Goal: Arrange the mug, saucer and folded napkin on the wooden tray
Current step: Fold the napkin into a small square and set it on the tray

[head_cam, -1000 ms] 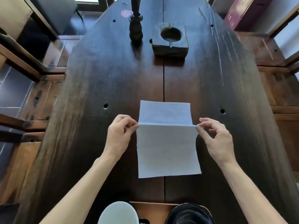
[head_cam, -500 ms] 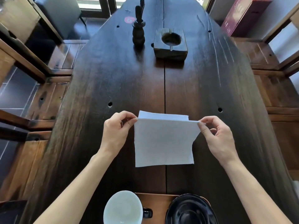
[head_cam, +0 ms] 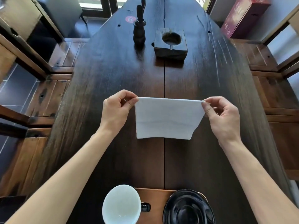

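Note:
A white napkin point(head_cam: 166, 118), folded in half, hangs above the dark table. My left hand point(head_cam: 117, 110) pinches its top left corner and my right hand point(head_cam: 221, 116) pinches its top right corner, stretching the fold edge taut. At the near edge lies a wooden tray point(head_cam: 153, 196). A mug point(head_cam: 121, 205), white inside with a dark handle, stands at the tray's left end. A black saucer point(head_cam: 187, 207) rests on the tray's right part.
A long dark wooden table point(head_cam: 161, 78) runs away from me. A dark wooden block with a round hole point(head_cam: 170, 43) and a dark turned holder with sticks point(head_cam: 139, 31) stand far back. Wooden benches flank both sides; a red box point(head_cam: 242, 15) sits far right.
The far half of the napkin was folded over toward me; both hands lifted the folded edge off the table and drew it tight. The view tilted down, showing more of the mug and saucer.

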Available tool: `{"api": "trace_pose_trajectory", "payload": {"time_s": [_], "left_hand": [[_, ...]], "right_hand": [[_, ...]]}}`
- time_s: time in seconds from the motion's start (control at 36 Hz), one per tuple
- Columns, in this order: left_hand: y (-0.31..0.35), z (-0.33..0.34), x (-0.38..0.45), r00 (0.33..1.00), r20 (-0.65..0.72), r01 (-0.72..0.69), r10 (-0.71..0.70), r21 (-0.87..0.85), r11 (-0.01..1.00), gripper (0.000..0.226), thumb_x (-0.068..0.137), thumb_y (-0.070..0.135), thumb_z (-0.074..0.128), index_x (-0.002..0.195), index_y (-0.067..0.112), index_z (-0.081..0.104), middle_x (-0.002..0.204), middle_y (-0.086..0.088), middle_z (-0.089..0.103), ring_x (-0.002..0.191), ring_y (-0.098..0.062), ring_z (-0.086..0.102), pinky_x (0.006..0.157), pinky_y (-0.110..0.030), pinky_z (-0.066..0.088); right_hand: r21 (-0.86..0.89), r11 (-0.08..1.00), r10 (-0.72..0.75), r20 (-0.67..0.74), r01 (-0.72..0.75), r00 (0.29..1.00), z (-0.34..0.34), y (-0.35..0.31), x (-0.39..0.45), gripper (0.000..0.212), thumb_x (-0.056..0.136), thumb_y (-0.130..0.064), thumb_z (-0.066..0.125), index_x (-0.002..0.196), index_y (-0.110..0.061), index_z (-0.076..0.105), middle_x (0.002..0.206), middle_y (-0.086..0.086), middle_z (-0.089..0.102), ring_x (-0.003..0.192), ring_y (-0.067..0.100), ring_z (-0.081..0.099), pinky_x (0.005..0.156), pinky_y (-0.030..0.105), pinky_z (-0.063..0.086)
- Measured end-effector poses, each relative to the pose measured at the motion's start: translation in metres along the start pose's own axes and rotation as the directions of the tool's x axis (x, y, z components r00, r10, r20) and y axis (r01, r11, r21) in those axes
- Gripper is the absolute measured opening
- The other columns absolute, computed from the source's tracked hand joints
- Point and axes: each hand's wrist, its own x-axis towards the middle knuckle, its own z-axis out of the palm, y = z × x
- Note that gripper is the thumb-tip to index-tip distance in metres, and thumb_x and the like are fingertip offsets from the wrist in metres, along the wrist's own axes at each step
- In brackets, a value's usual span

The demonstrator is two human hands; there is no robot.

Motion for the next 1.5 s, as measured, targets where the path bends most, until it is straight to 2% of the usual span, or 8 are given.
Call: {"api": "trace_pose_trajectory", "payload": {"time_s": [0.14, 0.39, 0.72, 0.94, 1.14, 1.25, 1.39, 1.5], "left_hand": [[0.005, -0.003, 0.013, 0.998, -0.047, -0.043, 0.044, 0.007, 0.999, 0.003, 0.089, 0.017, 0.073, 0.092, 0.017, 0.074, 0.079, 0.015, 0.063, 0.061, -0.002, 0.049, 0.062, -0.011, 0.042], [-0.01, -0.006, -0.012, 0.992, -0.118, -0.034, 0.037, 0.027, 0.999, 0.006, 0.084, 0.015, 0.077, 0.089, 0.018, 0.078, 0.091, -0.004, 0.057, 0.072, -0.007, 0.051, 0.066, -0.017, 0.046], [-0.061, 0.004, -0.084, 0.934, 0.268, 0.232, -0.236, 0.046, 0.972, 0.012, 0.08, 0.009, 0.08, 0.083, 0.02, 0.079, 0.08, 0.003, 0.06, 0.072, -0.011, 0.055, 0.067, -0.011, 0.044], [-0.077, 0.002, -0.095, 0.786, 0.514, 0.265, -0.342, 0.219, 0.939, 0.021, 0.076, 0.013, 0.084, 0.07, 0.031, 0.077, 0.081, -0.001, 0.063, 0.072, -0.014, 0.06, 0.072, -0.031, 0.05], [-0.087, 0.006, -0.092, 0.66, 0.632, 0.239, -0.407, 0.337, 0.911, 0.014, 0.071, 0.022, 0.088, 0.071, 0.031, 0.078, 0.077, 0.005, 0.064, 0.065, -0.005, 0.054, 0.067, -0.027, 0.049], [-0.089, 0.01, -0.082, 0.708, 0.594, 0.23, -0.383, 0.318, 0.92, 0.014, 0.08, 0.022, 0.082, 0.072, 0.031, 0.074, 0.074, 0.006, 0.063, 0.06, 0.0, 0.051, 0.059, -0.014, 0.043], [-0.085, 0.02, -0.054, 0.828, 0.405, 0.303, -0.387, 0.257, 0.918, 0.001, 0.089, 0.028, 0.072, 0.089, 0.029, 0.071, 0.08, 0.004, 0.067, 0.066, -0.007, 0.055, 0.062, -0.018, 0.044], [-0.084, 0.035, -0.027, 0.876, 0.309, 0.312, -0.37, 0.221, 0.924, 0.017, 0.092, 0.027, 0.069, 0.108, 0.027, 0.067, 0.087, 0.0, 0.062, 0.07, -0.009, 0.054, 0.07, -0.024, 0.048]], "right_hand": [[0.063, 0.997, -0.041, -0.014, 0.042, 0.999, 0.003, -0.009, 0.007, 0.007, 0.095, -0.019, 0.069, 0.098, -0.013, 0.067, 0.083, 0.0, 0.073, 0.07, 0.012, 0.074, 0.074, 0.028, 0.061], [-0.01, 0.992, -0.128, 0.055, 0.129, 0.99, 0.004, 0.007, -0.016, 0.009, 0.092, -0.008, 0.071, 0.1, -0.012, 0.073, 0.101, -0.005, 0.075, 0.093, 0.013, 0.073, 0.088, 0.025, 0.056], [-0.101, 0.991, 0.119, 0.285, -0.093, 0.951, 0.005, 0.069, -0.082, 0.015, 0.089, -0.006, 0.074, 0.092, -0.021, 0.074, 0.087, -0.013, 0.074, 0.086, 0.006, 0.07, 0.078, 0.007, 0.049], [-0.165, 0.98, 0.175, 0.438, -0.113, 0.882, -0.002, 0.086, -0.104, 0.023, 0.083, -0.002, 0.079, 0.081, -0.025, 0.076, 0.092, -0.014, 0.072, 0.084, 0.012, 0.069, 0.078, 0.024, 0.054], [-0.317, 0.948, 0.211, 0.55, -0.032, 0.808, -0.007, 0.103, -0.102, 0.022, 0.08, -0.012, 0.083, 0.075, -0.033, 0.077, 0.103, -0.018, 0.063, 0.094, 0.009, 0.063, 0.079, 0.015, 0.045], [-0.335, 0.94, 0.25, 0.576, -0.054, 0.779, -0.007, 0.107, -0.093, 0.024, 0.081, -0.015, 0.081, 0.071, -0.035, 0.072, 0.101, -0.016, 0.062, 0.089, 0.013, 0.061, 0.073, 0.017, 0.045], [-0.288, 0.952, 0.239, 0.491, -0.103, 0.837, -0.001, 0.098, -0.062, 0.014, 0.085, -0.013, 0.078, 0.082, -0.027, 0.075, 0.087, -0.011, 0.068, 0.081, 0.009, 0.061, 0.07, 0.014, 0.046], [-0.274, 0.95, 0.253, 0.408, -0.147, 0.877, 0.012, 0.095, -0.03, 0.009, 0.087, -0.019, 0.077, 0.088, -0.028, 0.075, 0.088, -0.009, 0.07, 0.079, 0.007, 0.06, 0.068, 0.007, 0.044]]}}
